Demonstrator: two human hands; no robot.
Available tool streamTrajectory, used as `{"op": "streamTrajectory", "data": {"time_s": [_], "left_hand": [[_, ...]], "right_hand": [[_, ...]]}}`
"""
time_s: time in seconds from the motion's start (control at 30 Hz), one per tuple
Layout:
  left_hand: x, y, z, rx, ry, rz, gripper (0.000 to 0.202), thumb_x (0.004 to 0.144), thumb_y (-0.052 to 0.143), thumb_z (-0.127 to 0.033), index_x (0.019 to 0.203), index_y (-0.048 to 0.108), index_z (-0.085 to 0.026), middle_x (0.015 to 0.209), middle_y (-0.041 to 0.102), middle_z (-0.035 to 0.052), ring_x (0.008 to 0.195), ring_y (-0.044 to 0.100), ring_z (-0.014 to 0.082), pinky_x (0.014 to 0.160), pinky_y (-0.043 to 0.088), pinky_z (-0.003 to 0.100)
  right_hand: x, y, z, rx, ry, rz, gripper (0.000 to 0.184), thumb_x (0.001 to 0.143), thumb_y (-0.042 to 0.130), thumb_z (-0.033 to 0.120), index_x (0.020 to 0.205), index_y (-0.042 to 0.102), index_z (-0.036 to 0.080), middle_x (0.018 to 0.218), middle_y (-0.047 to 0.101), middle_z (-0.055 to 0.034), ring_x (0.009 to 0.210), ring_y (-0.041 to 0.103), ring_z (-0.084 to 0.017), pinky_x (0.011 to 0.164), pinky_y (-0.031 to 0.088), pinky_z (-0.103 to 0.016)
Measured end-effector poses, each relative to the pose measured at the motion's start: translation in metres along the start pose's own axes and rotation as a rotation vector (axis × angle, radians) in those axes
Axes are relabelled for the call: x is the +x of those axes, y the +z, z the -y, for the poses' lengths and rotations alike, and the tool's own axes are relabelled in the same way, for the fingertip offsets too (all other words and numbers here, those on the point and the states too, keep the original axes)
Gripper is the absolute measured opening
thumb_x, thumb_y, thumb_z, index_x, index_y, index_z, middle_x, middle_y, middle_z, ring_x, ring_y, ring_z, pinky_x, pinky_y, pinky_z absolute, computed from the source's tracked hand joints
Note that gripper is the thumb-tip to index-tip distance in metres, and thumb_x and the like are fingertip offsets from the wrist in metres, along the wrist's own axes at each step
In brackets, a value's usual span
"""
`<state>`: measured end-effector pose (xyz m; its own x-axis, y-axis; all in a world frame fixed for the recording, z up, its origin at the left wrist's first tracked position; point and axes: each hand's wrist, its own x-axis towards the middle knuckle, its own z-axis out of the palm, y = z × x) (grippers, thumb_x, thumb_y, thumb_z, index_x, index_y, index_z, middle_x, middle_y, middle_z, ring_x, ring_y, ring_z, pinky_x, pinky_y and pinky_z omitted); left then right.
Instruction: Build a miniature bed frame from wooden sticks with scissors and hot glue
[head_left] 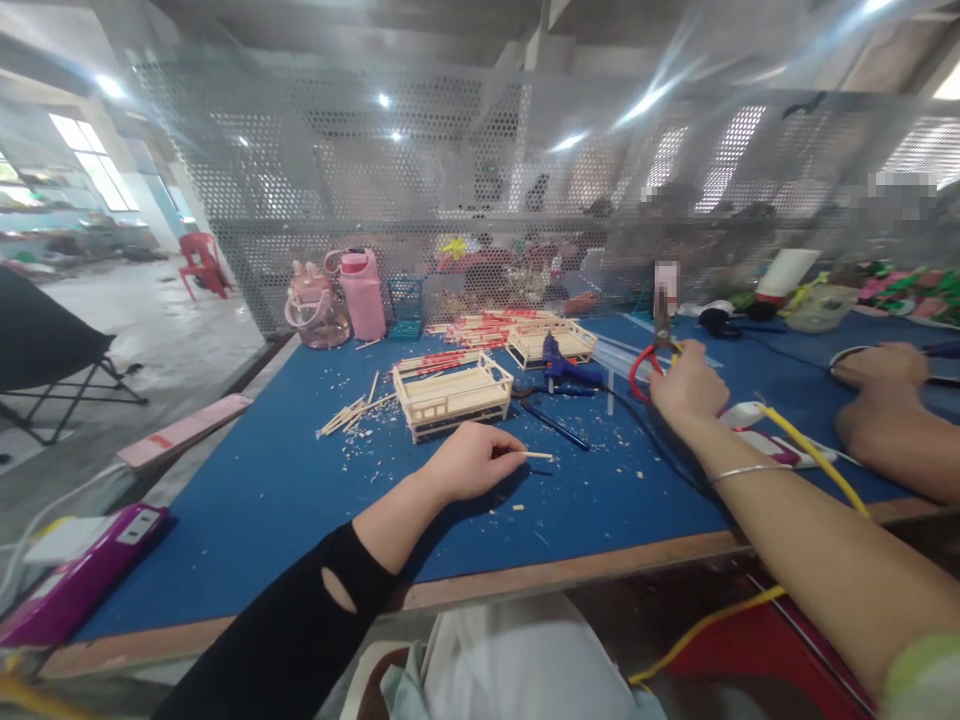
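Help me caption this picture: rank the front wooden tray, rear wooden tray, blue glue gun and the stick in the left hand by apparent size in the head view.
1. Front wooden tray
2. Rear wooden tray, partly hidden
3. Blue glue gun
4. Stick in the left hand, visible part only

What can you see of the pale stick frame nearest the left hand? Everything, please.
The frame is an open, tray-like box of thin pale sticks, wooden by their look, with short posts and low rails. More sticks lie lengthwise inside; fixed or loose, I can't tell. It stands upright on the blue tabletop, just beyond the left hand, which slightly overlaps its near lower edge in view; whether they touch is unclear.
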<state>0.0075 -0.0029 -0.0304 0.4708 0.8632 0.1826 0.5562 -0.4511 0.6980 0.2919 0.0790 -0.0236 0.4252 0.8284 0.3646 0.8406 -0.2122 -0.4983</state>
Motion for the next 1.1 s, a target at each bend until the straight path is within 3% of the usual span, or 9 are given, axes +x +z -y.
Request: {"op": "streamTrajectory", "data": {"time_s": [0.13, 0.23, 0.33, 0.4, 0.47, 0.57, 0.83, 0.97, 1.1], "left_hand": [[0.001, 0.003, 0.001, -0.107, -0.085, -0.052, 0.017, 0.073, 0.059, -0.028, 0.074, 0.071, -0.016, 0.055, 0.055, -0.0023, 0.052, 0.043, 0.0105, 0.052, 0.032, 0.024], [0.003, 0.007, 0.000, -0.243, -0.186, -0.113, 0.017, 0.076, 0.056, -0.030, 0.072, 0.065, -0.016, 0.057, 0.055, -0.0026, 0.052, 0.045, 0.0096, 0.052, 0.034, 0.023], [0.007, 0.009, -0.004, -0.403, -0.301, -0.152, 0.020, 0.081, 0.049, -0.030, 0.071, 0.060, -0.015, 0.058, 0.054, -0.0028, 0.047, 0.044, 0.0076, 0.049, 0.035, 0.021], [0.008, 0.008, -0.008, -0.487, -0.371, -0.172, 0.022, 0.084, 0.045, -0.029, 0.073, 0.059, -0.015, 0.057, 0.054, -0.0030, 0.043, 0.042, 0.0063, 0.044, 0.031, 0.020], [0.008, 0.008, -0.012, -0.543, -0.428, -0.183, 0.023, 0.086, 0.044, -0.028, 0.074, 0.058, -0.015, 0.056, 0.053, -0.0033, 0.041, 0.040, 0.0053, 0.040, 0.026, 0.019], [0.007, 0.011, -0.017, -0.586, -0.481, -0.189, 0.026, 0.088, 0.044, -0.029, 0.071, 0.058, -0.014, 0.054, 0.053, -0.0037, 0.038, 0.040, 0.0042, 0.038, 0.024, 0.018], [0.005, 0.019, -0.023, -0.608, -0.547, -0.241, 0.027, 0.089, 0.046, -0.028, 0.070, 0.060, -0.013, 0.053, 0.057, -0.0029, 0.035, 0.041, 0.0031, 0.036, 0.025, 0.016], [0.006, 0.016, -0.020, -0.596, -0.575, -0.312, 0.026, 0.089, 0.044, -0.027, 0.073, 0.060, -0.014, 0.055, 0.057, -0.0032, 0.036, 0.041, 0.0027, 0.037, 0.026, 0.015], [0.006, 0.017, -0.021, -0.596, -0.568, -0.278, 0.027, 0.088, 0.046, -0.029, 0.072, 0.061, -0.013, 0.055, 0.058, -0.0022, 0.036, 0.041, 0.0032, 0.037, 0.026, 0.015]], "right_hand": [[-0.004, -0.014, 0.018, 0.105, 0.118, -0.267, 0.049, 0.083, 0.050, 0.027, 0.124, 0.029, 0.012, 0.110, 0.058, -0.0238, 0.100, 0.059, -0.029, 0.077, 0.042, -0.036], [-0.014, -0.034, 0.034, 0.443, 0.065, -0.248, 0.035, 0.081, 0.050, 0.025, 0.113, 0.038, 0.016, 0.097, 0.059, -0.0137, 0.074, 0.059, -0.017, 0.063, 0.043, -0.028], [-0.042, -0.051, 0.037, 0.714, 0.013, 0.182, 0.010, 0.076, 0.049, 0.024, 0.084, 0.048, 0.019, 0.053, 0.044, 0.0032, 0.037, 0.037, -0.010, 0.042, 0.032, -0.027], [-0.068, -0.057, 0.032, 0.738, -0.016, 0.620, 0.020, 0.070, 0.049, 0.024, 0.089, 0.049, 0.021, 0.039, 0.036, 0.0079, 0.031, 0.034, -0.011, 0.037, 0.027, -0.026], [-0.095, -0.058, 0.026, 0.736, -0.030, 0.935, 0.035, 0.067, 0.053, 0.030, 0.101, 0.048, 0.022, 0.042, 0.044, 0.0075, 0.036, 0.044, -0.013, 0.040, 0.034, -0.025], [-0.124, -0.058, 0.027, 0.720, 0.054, 1.147, 0.039, 0.067, 0.058, 0.040, 0.101, 0.048, 0.024, 0.053, 0.050, 0.0071, 0.036, 0.047, -0.011, 0.039, 0.037, -0.025], [-0.134, -0.066, 0.055, 0.599, 0.109, 1.180, 0.051, 0.075, 0.047, 0.070, 0.094, 0.044, 0.023, 0.051, 0.041, 0.0096, 0.034, 0.040, -0.008, 0.032, 0.034, -0.020], [-0.136, -0.068, 0.054, 0.543, 0.127, 1.156, 0.055, 0.077, 0.036, 0.075, 0.089, 0.046, 0.023, 0.049, 0.041, 0.0090, 0.031, 0.038, -0.007, 0.030, 0.032, -0.020], [-0.131, -0.068, 0.059, 0.462, 0.134, 1.169, 0.058, 0.078, 0.032, 0.077, 0.087, 0.047, 0.022, 0.048, 0.040, 0.0089, 0.030, 0.036, -0.006, 0.029, 0.030, -0.018]]}}
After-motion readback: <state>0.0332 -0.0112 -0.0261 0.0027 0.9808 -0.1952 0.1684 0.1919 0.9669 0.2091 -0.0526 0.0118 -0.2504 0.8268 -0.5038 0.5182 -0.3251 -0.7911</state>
